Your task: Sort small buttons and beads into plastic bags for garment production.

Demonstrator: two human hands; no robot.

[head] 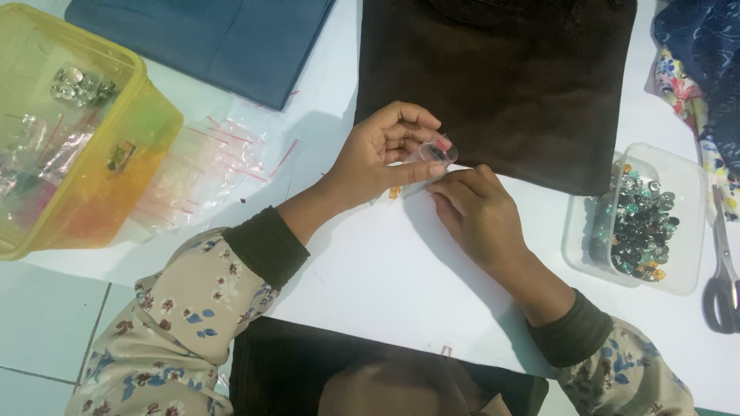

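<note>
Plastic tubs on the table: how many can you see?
2: a yellow tub at the left edge, holding small clear bags, and a clear tub of coloured beads on the right, beside the scissors. Others may sit outside the view.

Two hands are in view, the left hand and the right hand, and between their fingertips there is one small clear bag. One small orange bead lies on the one white table just below them. There are two tubs: one yellow tub and one clear tub, the clear one holding many coloured beads, too many and too small to count. One loose heap of clear zip bags cannot be counted either. Two flat cloths lie folded, one blue cloth and one dark brown cloth. One pair of scissors lies at the right edge
</note>
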